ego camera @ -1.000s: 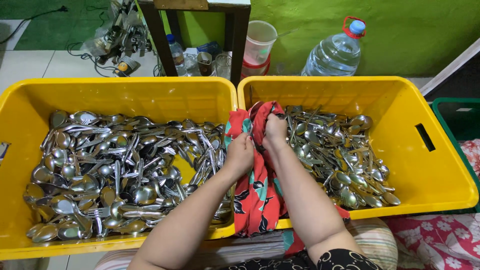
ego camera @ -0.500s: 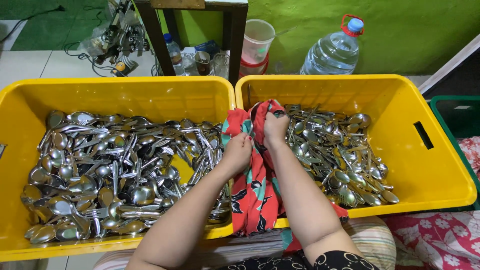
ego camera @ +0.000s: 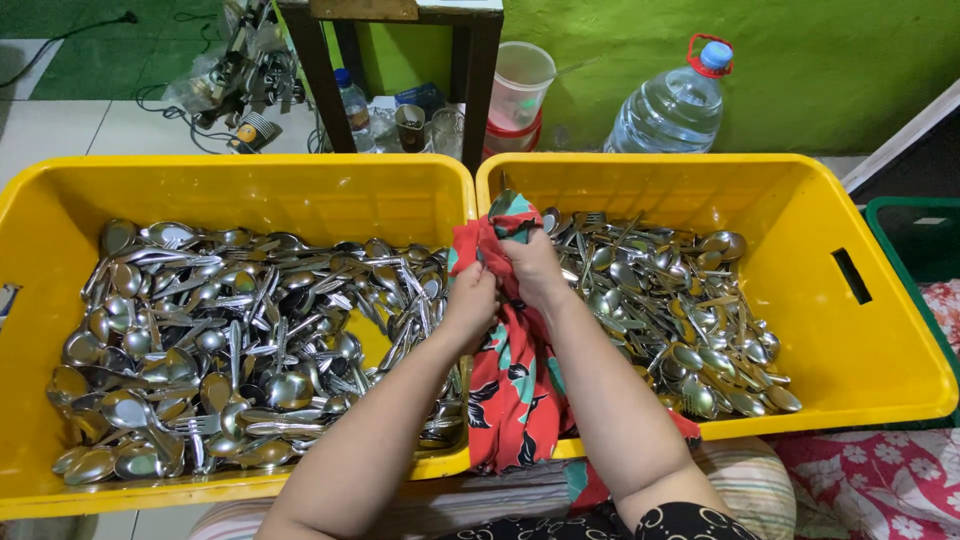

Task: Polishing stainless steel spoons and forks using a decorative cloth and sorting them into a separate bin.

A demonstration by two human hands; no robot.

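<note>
While two hands (ego camera: 505,285) grip one cloth (ego camera: 515,380), two bins (ego camera: 300,195).

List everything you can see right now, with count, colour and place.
crates: two, yellow, side by side.
cutlery: too many to count, silver spoons and forks, in both crates.
cloth: one, red floral, draped over the rims where the crates meet.
water bottle: one, clear, blue cap, behind right crate.
plastic cup: one, clear, beside a table leg.
left hand: gripping the cloth.
right hand: gripping the cloth.
</note>
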